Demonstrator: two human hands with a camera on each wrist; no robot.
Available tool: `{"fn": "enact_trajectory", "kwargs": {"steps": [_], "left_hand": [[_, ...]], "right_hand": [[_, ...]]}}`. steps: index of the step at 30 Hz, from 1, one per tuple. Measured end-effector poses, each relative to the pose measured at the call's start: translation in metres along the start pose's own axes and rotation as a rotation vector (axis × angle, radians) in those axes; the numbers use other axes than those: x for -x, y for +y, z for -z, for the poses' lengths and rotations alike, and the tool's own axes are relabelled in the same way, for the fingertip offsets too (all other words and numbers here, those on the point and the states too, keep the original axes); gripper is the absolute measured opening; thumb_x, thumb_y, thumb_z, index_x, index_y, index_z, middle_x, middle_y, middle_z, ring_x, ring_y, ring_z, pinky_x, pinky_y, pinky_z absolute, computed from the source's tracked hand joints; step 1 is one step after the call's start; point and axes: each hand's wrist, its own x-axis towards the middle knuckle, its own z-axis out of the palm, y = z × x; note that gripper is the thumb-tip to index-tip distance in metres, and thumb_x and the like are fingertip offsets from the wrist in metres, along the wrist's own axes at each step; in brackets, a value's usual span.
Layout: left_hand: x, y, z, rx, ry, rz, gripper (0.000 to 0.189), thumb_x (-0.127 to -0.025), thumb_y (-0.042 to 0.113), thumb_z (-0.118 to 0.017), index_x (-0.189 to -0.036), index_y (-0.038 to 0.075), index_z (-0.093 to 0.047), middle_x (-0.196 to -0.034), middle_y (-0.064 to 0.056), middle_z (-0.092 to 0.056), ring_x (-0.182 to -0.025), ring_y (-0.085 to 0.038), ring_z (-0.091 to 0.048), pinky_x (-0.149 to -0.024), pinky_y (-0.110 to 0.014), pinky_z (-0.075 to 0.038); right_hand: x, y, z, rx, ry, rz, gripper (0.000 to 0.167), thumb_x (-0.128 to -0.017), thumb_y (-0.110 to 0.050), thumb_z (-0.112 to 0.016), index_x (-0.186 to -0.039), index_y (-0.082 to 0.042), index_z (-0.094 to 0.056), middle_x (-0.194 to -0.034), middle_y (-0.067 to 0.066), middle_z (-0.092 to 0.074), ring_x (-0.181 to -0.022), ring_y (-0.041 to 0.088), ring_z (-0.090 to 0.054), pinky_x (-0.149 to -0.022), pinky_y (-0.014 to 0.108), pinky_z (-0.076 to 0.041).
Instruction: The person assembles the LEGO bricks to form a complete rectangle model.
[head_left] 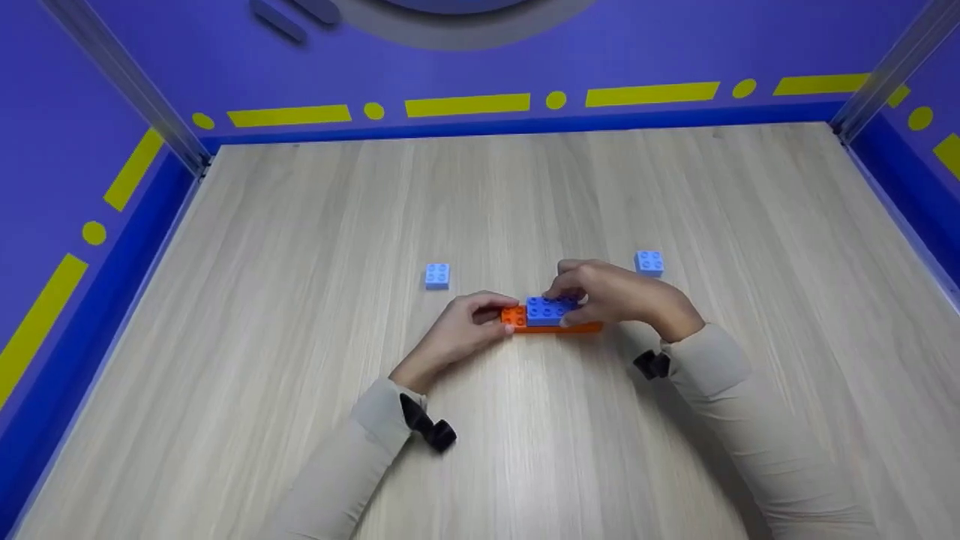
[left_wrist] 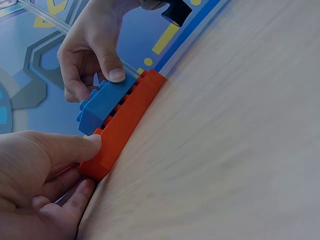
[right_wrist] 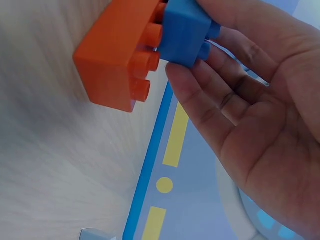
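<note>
A long orange building brick [head_left: 513,318] lies on the table, its studs facing up. My left hand [head_left: 463,327] grips its left end between thumb and fingers. Over its middle is a shorter blue brick [head_left: 543,315], which my right hand [head_left: 616,292] pinches between thumb and fingertips. In the left wrist view, orange studs show in a narrow gap beneath the blue brick [left_wrist: 109,102]. Bare studs also show at the near end of the orange brick [right_wrist: 107,60] in the right wrist view. My right fingers hide part of the blue brick's right end.
Two small light-blue bricks lie farther back, one [head_left: 437,277] beyond my left hand and the other [head_left: 649,262] beyond my right wrist. Blue panels [head_left: 480,71] with yellow markings stand around the wooden table [head_left: 337,225].
</note>
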Motion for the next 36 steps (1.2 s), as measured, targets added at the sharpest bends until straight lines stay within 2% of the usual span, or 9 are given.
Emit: {"fn": "enact_trajectory", "kwargs": {"steps": [9, 16, 30, 36], "left_hand": [[0.0007, 0.0052, 0.0009, 0.011, 0.007, 0.021, 0.037, -0.086, 0.005, -0.068, -0.122, 0.003, -0.063, -0.131, -0.013, -0.058, -0.124, -0.025, -0.055, -0.102, -0.028, -0.046], [0.0002, 0.0046, 0.0031, 0.002, 0.013, 0.016, 0.037, -0.085, 0.004, -0.068, -0.121, 0.004, -0.064, -0.130, -0.013, -0.059, -0.122, -0.025, -0.057, -0.100, -0.029, -0.048], [-0.0006, 0.0040, 0.0002, 0.021, 0.003, 0.027, 0.039, -0.086, 0.006, -0.069, -0.124, 0.004, -0.063, -0.132, -0.013, -0.058, -0.126, -0.025, -0.054, -0.106, -0.033, -0.044], [0.0006, 0.0031, 0.0002, 0.017, 0.005, 0.025, 0.037, -0.085, 0.006, -0.070, -0.122, 0.005, -0.064, -0.130, -0.011, -0.060, -0.124, -0.023, -0.055, -0.104, -0.030, -0.045]], "right_hand": [[-0.0006, 0.0002, -0.0014, -0.026, 0.021, -0.010, 0.032, -0.079, -0.009, -0.077, -0.110, -0.004, -0.071, -0.096, 0.005, -0.060, -0.096, 0.020, -0.062, -0.085, 0.039, -0.054], [-0.0034, -0.0018, -0.0008, -0.012, 0.023, -0.019, 0.033, -0.079, -0.010, -0.078, -0.110, -0.005, -0.071, -0.096, 0.005, -0.060, -0.096, 0.020, -0.061, -0.086, 0.039, -0.054], [0.0004, 0.0057, -0.0044, -0.053, 0.027, -0.018, 0.032, -0.080, -0.010, -0.077, -0.111, -0.005, -0.069, -0.103, 0.006, -0.061, -0.098, 0.021, -0.061, -0.086, 0.039, -0.054], [0.0008, 0.0071, -0.0076, -0.069, 0.016, -0.035, 0.032, -0.082, -0.012, -0.075, -0.112, -0.005, -0.068, -0.105, 0.006, -0.059, -0.099, 0.021, -0.060, -0.088, 0.039, -0.054]]}}
